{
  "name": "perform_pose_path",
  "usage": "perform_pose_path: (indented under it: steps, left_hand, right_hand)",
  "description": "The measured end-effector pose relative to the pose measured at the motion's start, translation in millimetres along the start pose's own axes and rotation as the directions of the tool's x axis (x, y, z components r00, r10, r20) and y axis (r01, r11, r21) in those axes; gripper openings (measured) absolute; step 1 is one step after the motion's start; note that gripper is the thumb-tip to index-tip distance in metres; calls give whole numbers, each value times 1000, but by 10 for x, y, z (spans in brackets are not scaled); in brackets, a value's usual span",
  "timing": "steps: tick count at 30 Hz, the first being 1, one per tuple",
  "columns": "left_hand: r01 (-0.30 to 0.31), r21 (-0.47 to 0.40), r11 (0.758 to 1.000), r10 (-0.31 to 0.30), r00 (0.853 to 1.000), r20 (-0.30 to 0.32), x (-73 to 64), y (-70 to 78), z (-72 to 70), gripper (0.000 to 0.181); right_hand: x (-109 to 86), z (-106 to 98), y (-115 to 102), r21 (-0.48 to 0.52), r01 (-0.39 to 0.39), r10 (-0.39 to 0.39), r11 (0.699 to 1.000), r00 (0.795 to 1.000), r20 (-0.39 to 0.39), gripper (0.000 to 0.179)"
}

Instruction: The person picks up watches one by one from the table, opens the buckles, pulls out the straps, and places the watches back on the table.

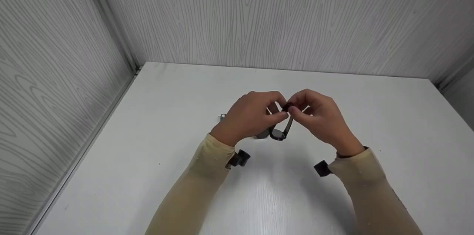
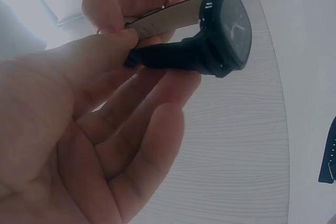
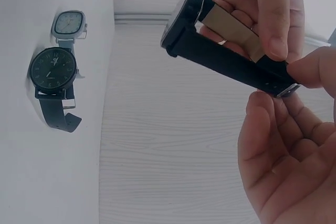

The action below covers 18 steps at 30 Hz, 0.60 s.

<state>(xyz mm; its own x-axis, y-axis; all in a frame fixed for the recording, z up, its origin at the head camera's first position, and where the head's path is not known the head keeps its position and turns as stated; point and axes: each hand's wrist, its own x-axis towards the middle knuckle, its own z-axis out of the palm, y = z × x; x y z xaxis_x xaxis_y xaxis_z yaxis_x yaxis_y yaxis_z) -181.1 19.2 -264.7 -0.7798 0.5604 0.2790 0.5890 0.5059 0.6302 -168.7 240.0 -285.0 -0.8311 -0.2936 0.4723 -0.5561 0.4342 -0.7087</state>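
A wristwatch (image 1: 278, 134) with a dark strap hangs between both hands over the table, its strap bent into a loop. Thumb and fingers of my left hand (image 1: 253, 118) pinch the strap near its end. From the other side, my right hand (image 1: 321, 118) pinches the strap where its ends meet; a metal buckle (image 3: 287, 89) shows by these fingertips in the right wrist view. The watch's round black case (image 2: 231, 27) points away from the fingers in the left wrist view, and the strap's inner side (image 2: 170, 18) is tan. Fingertips partly hide the strap ends.
Two more watches lie on the white table (image 1: 296, 198): a round black watch (image 3: 53, 71) and a squarish pale-dialled watch (image 3: 69, 23). My left hand mostly hides them in the head view. Wood-grain panels (image 1: 244, 16) stand behind and at the sides.
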Motion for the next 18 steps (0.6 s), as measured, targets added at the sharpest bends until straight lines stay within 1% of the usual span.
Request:
perform_pose_path:
  steps: [2, 5, 9, 13, 18]
  left_hand:
    - [-14, 1, 1000, 14, 1000, -8, 5, 2, 6, 16]
    - [-33, -3, 999, 33, 999, -19, 12, -2, 16, 19]
    - [-19, -6, 1000, 19, 1000, -15, 13, -12, 24, 21]
    - [-7, 1, 1000, 7, 1000, -4, 13, -14, 30, 20]
    - [-10, 39, 999, 10, 1000, 7, 18, -8, 36, 20]
  right_hand:
    - [3, -5, 0, -17, 5, -5, 1000, 1000, -11, 8]
    - [3, -16, 2, -16, 1, -1, 1000, 1000, -15, 9]
    - [10, -16, 5, -35, -23, 23, 999, 1000, 11, 12]
    - [18, -10, 7, -53, -31, 32, 998, 999, 34, 14]
    - [16, -15, 13, -71, -48, 54, 996, 995, 80, 13]
